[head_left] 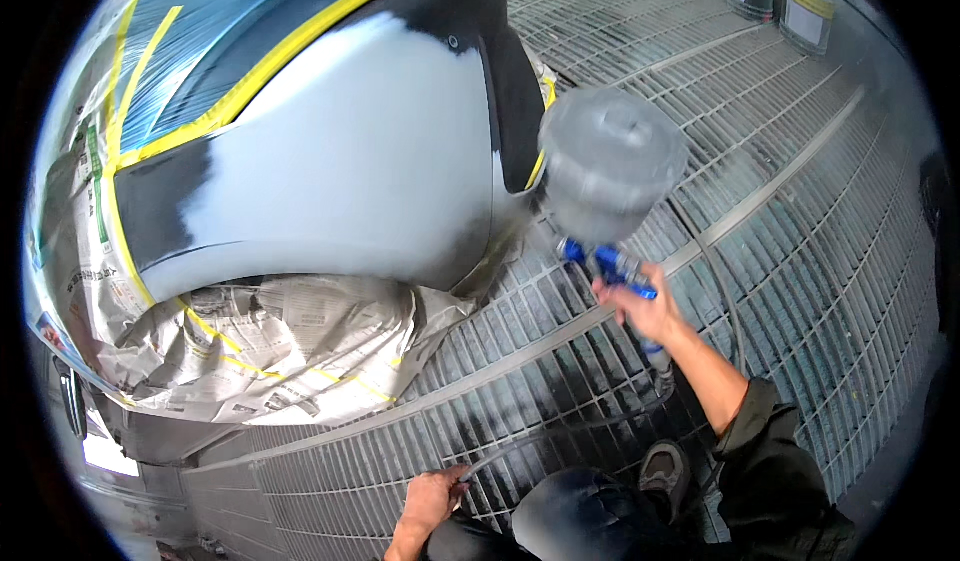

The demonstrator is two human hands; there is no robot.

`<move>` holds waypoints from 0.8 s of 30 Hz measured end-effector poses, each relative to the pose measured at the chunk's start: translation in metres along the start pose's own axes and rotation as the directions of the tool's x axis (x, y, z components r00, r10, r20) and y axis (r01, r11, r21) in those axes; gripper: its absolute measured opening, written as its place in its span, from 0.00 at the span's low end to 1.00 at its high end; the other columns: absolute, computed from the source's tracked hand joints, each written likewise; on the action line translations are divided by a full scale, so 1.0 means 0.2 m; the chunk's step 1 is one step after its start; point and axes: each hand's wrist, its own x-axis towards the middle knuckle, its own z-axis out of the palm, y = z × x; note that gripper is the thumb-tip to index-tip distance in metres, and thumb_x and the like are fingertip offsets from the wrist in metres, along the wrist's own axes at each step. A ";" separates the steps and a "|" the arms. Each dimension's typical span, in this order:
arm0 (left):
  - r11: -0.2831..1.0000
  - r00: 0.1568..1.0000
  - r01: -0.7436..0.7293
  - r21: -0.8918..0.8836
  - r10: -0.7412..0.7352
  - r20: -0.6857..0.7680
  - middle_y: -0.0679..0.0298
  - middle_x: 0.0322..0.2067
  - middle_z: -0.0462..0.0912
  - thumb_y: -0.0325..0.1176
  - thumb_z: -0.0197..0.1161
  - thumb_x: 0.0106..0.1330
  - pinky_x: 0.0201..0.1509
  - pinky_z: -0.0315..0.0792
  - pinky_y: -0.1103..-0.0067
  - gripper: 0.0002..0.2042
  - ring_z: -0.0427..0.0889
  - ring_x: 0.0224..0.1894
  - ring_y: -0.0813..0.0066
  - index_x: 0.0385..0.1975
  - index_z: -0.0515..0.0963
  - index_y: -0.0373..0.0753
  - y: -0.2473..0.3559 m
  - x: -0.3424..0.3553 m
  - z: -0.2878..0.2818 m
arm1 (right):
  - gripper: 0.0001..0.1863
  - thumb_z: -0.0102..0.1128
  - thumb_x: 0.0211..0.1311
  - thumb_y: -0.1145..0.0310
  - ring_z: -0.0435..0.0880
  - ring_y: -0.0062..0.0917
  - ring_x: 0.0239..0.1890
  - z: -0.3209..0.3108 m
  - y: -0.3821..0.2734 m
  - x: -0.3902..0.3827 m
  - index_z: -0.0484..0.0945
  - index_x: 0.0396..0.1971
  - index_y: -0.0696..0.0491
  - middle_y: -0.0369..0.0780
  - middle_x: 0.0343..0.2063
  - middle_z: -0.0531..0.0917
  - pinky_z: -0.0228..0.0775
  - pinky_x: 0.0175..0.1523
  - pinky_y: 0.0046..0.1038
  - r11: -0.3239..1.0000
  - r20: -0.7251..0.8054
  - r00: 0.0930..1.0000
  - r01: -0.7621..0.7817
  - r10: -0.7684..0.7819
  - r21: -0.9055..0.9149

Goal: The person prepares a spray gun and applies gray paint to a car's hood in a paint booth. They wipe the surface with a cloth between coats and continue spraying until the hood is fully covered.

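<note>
In my right hand [645, 306] is a blue spray gun [622, 269], the fingers closed round its grip. A large grey translucent paint cup [610, 166] sits on top of the gun, somewhat blurred. From the bottom of the grip an air hose [560, 430] drops and loops left to my left hand [432, 498], which is closed on it low in front of my knees. The gun stands just right of a car's rear body panel [350, 161], coated light grey with dark patches at its edges. Which way the nozzle points is hard to tell.
Yellow masking tape [232, 103] borders the panel, with blue plastic film [215, 21] above. Newspaper [300, 346] covers the wheel area and the left side. Metal floor grating [790, 261] lies underfoot. Two lidded buckets [806, 16] stand at the far right. My shoe [663, 473] is below the gun.
</note>
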 end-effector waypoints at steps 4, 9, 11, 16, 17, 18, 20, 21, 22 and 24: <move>0.998 0.999 0.008 -0.063 -0.010 -0.037 0.54 0.30 0.84 0.37 0.66 0.59 0.35 0.77 0.61 0.14 0.83 0.32 0.49 0.46 0.81 0.46 -0.02 0.02 -0.01 | 0.35 0.53 0.56 0.76 0.76 0.13 0.26 -0.03 -0.27 0.07 0.63 0.68 0.54 0.33 0.31 0.81 0.71 0.23 0.18 0.972 -0.157 0.968 0.167 -0.193 -0.167; 0.996 0.998 0.012 -0.083 -0.017 -0.067 0.53 0.29 0.84 0.37 0.67 0.59 0.37 0.77 0.62 0.14 0.83 0.33 0.50 0.45 0.83 0.47 -0.03 0.02 0.00 | 0.29 0.59 0.59 0.74 0.75 0.13 0.26 0.08 -0.38 -0.15 0.69 0.63 0.55 0.33 0.31 0.81 0.68 0.26 0.16 0.950 0.252 0.967 0.118 -0.044 -0.289; 0.996 0.998 -0.025 -0.081 0.020 -0.053 0.54 0.31 0.84 0.37 0.66 0.59 0.38 0.77 0.63 0.14 0.83 0.34 0.50 0.46 0.83 0.47 -0.03 0.03 0.03 | 0.24 0.58 0.58 0.76 0.79 0.17 0.28 0.14 -0.47 -0.22 0.73 0.57 0.56 0.36 0.33 0.83 0.70 0.25 0.18 0.981 0.407 0.902 -0.072 0.142 -0.182; 0.983 0.994 -0.089 -0.159 0.077 -0.079 0.54 0.33 0.84 0.36 0.67 0.59 0.38 0.77 0.63 0.14 0.83 0.34 0.51 0.45 0.82 0.46 0.02 0.05 0.03 | 0.18 0.56 0.56 0.75 0.82 0.19 0.28 0.10 -0.56 -0.03 0.77 0.48 0.59 0.40 0.33 0.85 0.74 0.22 0.20 0.992 0.372 0.928 0.013 0.034 -0.123; 0.983 0.994 -0.088 -0.162 0.075 -0.082 0.55 0.35 0.85 0.36 0.66 0.59 0.39 0.77 0.63 0.14 0.83 0.35 0.51 0.46 0.82 0.47 0.02 0.05 0.03 | 0.17 0.55 0.56 0.75 0.83 0.18 0.27 0.08 -0.62 0.03 0.77 0.47 0.59 0.40 0.33 0.85 0.75 0.22 0.21 0.983 0.296 0.955 0.058 -0.004 -0.175; 0.984 0.992 -0.092 -0.153 0.077 -0.096 0.54 0.35 0.85 0.36 0.66 0.59 0.39 0.77 0.63 0.14 0.83 0.35 0.51 0.46 0.82 0.46 0.05 0.06 0.01 | 0.15 0.55 0.56 0.74 0.82 0.18 0.27 0.04 -0.67 0.11 0.78 0.44 0.59 0.40 0.32 0.85 0.74 0.21 0.21 0.972 0.219 0.974 0.102 -0.054 -0.213; 0.988 0.992 -0.075 -0.131 0.061 -0.111 0.53 0.33 0.84 0.36 0.67 0.59 0.39 0.77 0.63 0.14 0.83 0.35 0.50 0.46 0.82 0.46 0.09 0.06 -0.04 | 0.11 0.55 0.56 0.73 0.81 0.18 0.26 0.02 -0.79 0.25 0.78 0.39 0.59 0.39 0.29 0.83 0.73 0.20 0.22 0.955 0.082 0.984 0.174 -0.159 -0.241; 0.988 0.992 -0.063 -0.144 0.046 -0.118 0.52 0.33 0.84 0.35 0.67 0.58 0.39 0.77 0.63 0.14 0.84 0.35 0.50 0.46 0.82 0.46 0.09 0.06 -0.05 | 0.10 0.55 0.56 0.73 0.81 0.18 0.25 0.03 -0.85 0.29 0.78 0.37 0.59 0.38 0.27 0.82 0.73 0.20 0.22 0.947 0.016 0.976 0.214 -0.216 -0.240; 0.986 0.990 -0.064 -0.156 0.044 -0.131 0.51 0.32 0.84 0.35 0.67 0.58 0.39 0.77 0.63 0.15 0.84 0.35 0.50 0.46 0.82 0.45 0.10 0.07 -0.06 | 0.10 0.56 0.56 0.72 0.80 0.18 0.25 0.01 -0.92 0.33 0.77 0.37 0.59 0.37 0.25 0.81 0.73 0.20 0.22 0.938 -0.023 0.968 0.237 -0.250 -0.252; 0.980 0.987 -0.068 -0.189 0.038 -0.157 0.50 0.31 0.84 0.34 0.68 0.57 0.39 0.77 0.64 0.15 0.84 0.35 0.50 0.46 0.82 0.45 0.11 0.09 -0.07 | 0.10 0.57 0.56 0.70 0.78 0.18 0.21 -0.01 -1.01 0.38 0.76 0.37 0.58 0.35 0.22 0.80 0.70 0.19 0.22 0.910 -0.100 0.948 0.257 -0.304 -0.326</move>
